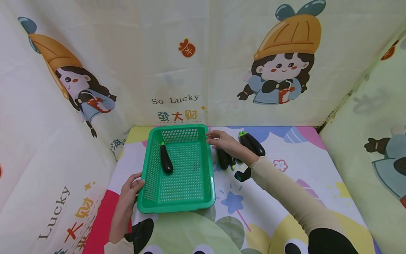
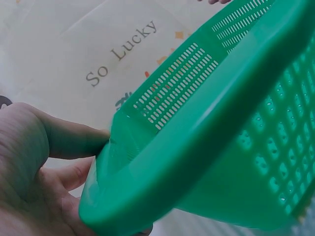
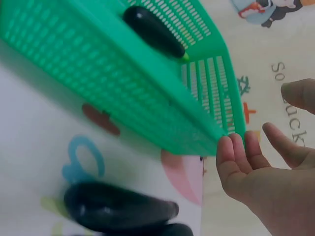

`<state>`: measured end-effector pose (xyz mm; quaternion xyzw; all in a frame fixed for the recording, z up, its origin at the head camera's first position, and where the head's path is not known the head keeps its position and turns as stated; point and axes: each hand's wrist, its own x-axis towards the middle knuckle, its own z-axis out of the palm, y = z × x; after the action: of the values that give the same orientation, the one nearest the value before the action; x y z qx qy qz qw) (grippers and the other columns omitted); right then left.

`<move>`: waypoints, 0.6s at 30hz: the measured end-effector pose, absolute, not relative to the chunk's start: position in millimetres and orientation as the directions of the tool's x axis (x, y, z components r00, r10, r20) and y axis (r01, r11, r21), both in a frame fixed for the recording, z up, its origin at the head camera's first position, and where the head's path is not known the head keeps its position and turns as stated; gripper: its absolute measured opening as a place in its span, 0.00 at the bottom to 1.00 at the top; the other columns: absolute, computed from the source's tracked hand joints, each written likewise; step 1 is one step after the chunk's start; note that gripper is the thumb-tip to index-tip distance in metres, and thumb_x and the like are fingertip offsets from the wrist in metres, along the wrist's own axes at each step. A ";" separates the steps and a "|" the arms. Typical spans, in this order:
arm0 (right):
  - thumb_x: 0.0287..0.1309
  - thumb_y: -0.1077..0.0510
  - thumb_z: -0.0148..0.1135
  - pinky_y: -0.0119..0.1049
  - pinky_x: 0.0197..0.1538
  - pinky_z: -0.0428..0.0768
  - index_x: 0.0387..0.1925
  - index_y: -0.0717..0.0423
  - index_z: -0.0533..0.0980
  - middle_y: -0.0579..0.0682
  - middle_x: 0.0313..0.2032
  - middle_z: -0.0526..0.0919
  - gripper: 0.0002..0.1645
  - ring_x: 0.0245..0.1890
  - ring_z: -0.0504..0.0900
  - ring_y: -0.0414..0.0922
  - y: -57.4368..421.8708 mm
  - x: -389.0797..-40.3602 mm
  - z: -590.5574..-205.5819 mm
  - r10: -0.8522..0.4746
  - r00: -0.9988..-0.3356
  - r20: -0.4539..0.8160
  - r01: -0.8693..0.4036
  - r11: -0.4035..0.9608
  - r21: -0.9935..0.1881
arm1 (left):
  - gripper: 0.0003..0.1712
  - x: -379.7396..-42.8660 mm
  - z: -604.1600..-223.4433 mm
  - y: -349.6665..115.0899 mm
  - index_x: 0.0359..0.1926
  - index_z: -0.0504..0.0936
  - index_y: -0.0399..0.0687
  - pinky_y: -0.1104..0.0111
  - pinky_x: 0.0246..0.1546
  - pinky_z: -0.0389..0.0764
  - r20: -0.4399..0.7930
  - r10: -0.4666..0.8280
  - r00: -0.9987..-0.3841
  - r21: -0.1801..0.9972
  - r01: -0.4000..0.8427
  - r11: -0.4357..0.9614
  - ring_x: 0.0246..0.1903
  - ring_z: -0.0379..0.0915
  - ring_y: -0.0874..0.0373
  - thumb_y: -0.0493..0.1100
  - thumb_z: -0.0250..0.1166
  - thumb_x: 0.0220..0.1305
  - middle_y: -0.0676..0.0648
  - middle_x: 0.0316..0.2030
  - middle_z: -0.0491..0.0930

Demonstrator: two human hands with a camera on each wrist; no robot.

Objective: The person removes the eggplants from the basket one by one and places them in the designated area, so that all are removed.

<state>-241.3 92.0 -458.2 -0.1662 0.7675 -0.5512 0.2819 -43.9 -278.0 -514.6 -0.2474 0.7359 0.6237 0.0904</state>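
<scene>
A green plastic basket (image 1: 177, 208) with slotted walls is at the table's left half, and one dark eggplant (image 1: 166, 159) lies inside it. At the basket's left side my left hand (image 1: 127, 195) grips the rim (image 2: 197, 140), thumb on one side and fingers around the other. My right hand (image 1: 226, 143) is by the far right corner, its fingertips right at the rim. In the right wrist view its fingers (image 3: 227, 155) extend and the thumb stands apart, with nothing between them. Several more eggplants (image 1: 253, 144) lie on the table to the right, partly hidden behind my right hand and forearm.
A patterned cloth covers the table (image 1: 266, 197). Printed curtains (image 1: 222, 70) rise at the back and on both sides, the back one close behind the basket. Black bands (image 1: 328, 241) are on the sleeves and wrists.
</scene>
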 end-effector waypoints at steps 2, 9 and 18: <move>0.78 0.51 0.54 0.59 0.73 0.72 0.77 0.59 0.62 0.63 0.75 0.67 0.33 0.73 0.72 0.58 85.9 -240.0 -456.6 -0.585 -0.768 -0.261 0.077 0.320 -0.944 | 0.27 -43.3 -514.6 -278.1 0.76 0.63 0.49 0.68 0.44 0.79 -0.440 -0.254 -0.861 0.872 -0.477 0.108 0.39 0.80 0.66 0.47 0.53 0.82 0.67 0.34 0.83; 0.79 0.55 0.54 0.56 0.77 0.67 0.78 0.61 0.59 0.64 0.79 0.59 0.35 0.78 0.64 0.60 63.9 -234.9 -457.7 -0.636 -0.717 -0.284 0.216 0.184 -0.959 | 0.28 -42.4 -514.4 -278.2 0.76 0.63 0.49 0.68 0.45 0.79 -0.442 -0.257 -0.859 0.871 -0.480 0.106 0.38 0.80 0.67 0.47 0.53 0.82 0.68 0.34 0.83; 0.78 0.58 0.56 0.56 0.77 0.66 0.79 0.61 0.59 0.62 0.79 0.59 0.35 0.78 0.65 0.62 33.2 -231.0 -469.1 -0.618 -0.706 -0.345 0.348 0.121 -0.930 | 0.28 -43.2 -514.1 -277.3 0.76 0.63 0.50 0.68 0.45 0.78 -0.451 -0.264 -0.852 0.865 -0.490 0.104 0.39 0.79 0.66 0.48 0.54 0.81 0.68 0.34 0.82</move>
<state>-231.0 33.2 -469.1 -0.1038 0.6513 -0.6549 0.3689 -43.2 -277.3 -514.1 -0.2559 0.7374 0.6185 0.0913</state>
